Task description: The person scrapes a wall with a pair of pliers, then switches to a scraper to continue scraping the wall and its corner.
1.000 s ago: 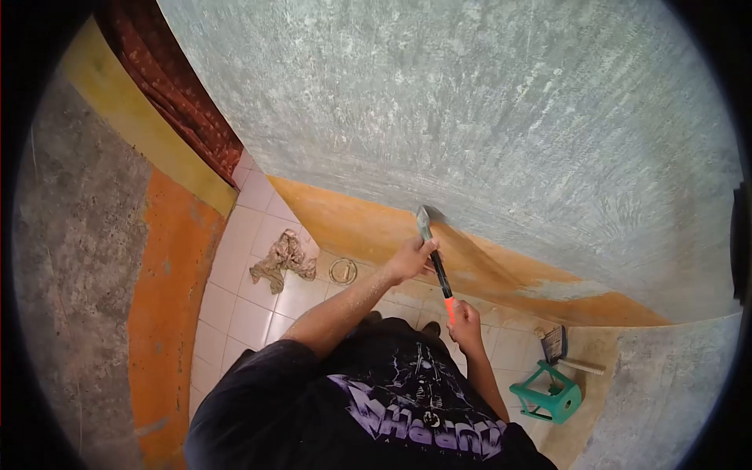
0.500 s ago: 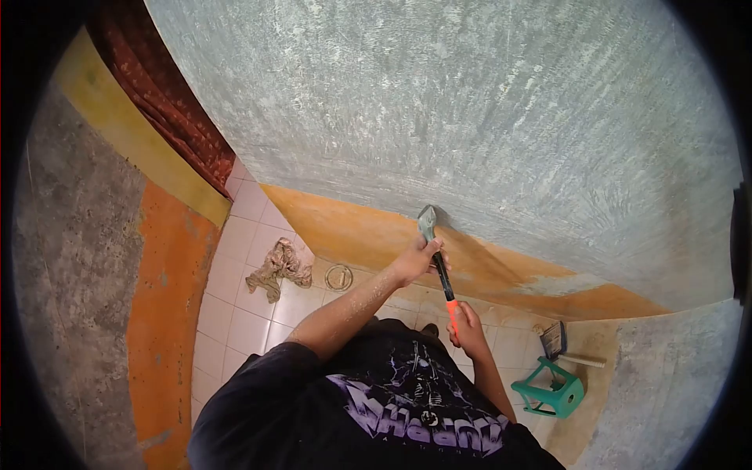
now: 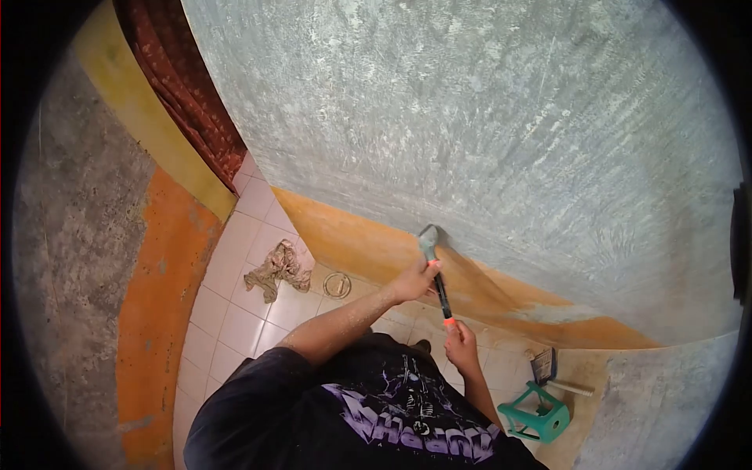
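A long-handled scraper, with a grey head and a black and orange handle, stands tilted against the wall, its head at the line between grey surface and orange paint. My left hand is closed around the upper handle just below the head. Lower down, my right hand grips the orange end of the handle. Dusty specks cover my left forearm. The grey wall is rough and streaked, with an orange band along its bottom.
On the tiled floor lie a crumpled cloth and a round ring-shaped thing. A green plastic stool and a blue dustpan-like item are at the right. A red curtain hangs at the left.
The scraper head has shifted slightly down in view, with both hands moving down along with it. The view itself has also shifted a little.
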Demonstrator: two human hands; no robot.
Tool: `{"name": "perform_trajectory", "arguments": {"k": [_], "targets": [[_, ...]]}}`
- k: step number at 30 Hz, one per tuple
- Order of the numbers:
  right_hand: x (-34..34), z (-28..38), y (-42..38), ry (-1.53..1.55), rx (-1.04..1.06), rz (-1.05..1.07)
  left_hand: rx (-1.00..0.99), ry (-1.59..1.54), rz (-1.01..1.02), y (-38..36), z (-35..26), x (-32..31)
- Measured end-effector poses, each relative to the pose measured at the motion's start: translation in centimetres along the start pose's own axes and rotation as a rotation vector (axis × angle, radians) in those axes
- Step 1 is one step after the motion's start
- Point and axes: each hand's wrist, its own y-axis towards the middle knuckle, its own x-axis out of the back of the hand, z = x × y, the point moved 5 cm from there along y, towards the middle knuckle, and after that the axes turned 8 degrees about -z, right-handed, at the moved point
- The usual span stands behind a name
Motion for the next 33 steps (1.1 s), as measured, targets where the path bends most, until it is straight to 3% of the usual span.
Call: {"name": "perform_trajectory", "arguments": {"k": [4, 6, 10, 12, 16, 20, 21, 25, 29, 33], "targets": [[-3.2, 0.7, 1.3, -0.139, 0.210, 0.007, 0.030, -0.144, -0.021, 0.0, 1.1, 3.5], [-3.1, -0.4, 0.7, -0.096, 0.134, -0.014, 0.103, -0.186, -0.052, -0.3, 1.0, 3.6], [0.2, -1.9, -0.4, -0.071, 0.096, -0.049, 0.098, 0.030, 0.103, 0.0, 1.8, -0.4], [1.0, -1.8, 0.0, -0.078, 0.097, -0.059, 0.092, -0.082, 0.066, 0.4, 2.8, -0.7], [-1.0, -0.2, 1.2, -0.255, 0.296, -0.069, 0.054, -0.164, 0.021, 0.3, 1.7, 1.8], [-0.2, -2.2, 0.3, -0.204, 0.263, -0.126, 0.097, -0.095, 0.055, 0.1, 1.7, 0.6], [0.3, -2.4, 0.0, -0.118, 0.084, -0.111, 0.085, -0.077, 0.066, 0.3, 1.9, -0.2], [-0.9, 1.2, 0.0, -0.367, 0.268, -0.140, 0.074, -0.140, 0.037, -0.3, 2.0, 1.2], [-0.8, -3.5, 0.9, -0.136, 0.132, -0.142, 0.062, -0.089, 0.019, -0.2, 1.4, 1.2], [-0.2, -0.6, 0.8, -0.222, 0.184, -0.115, 0.060, -0.019, -0.010, 0.4, 1.9, 1.3]]}}
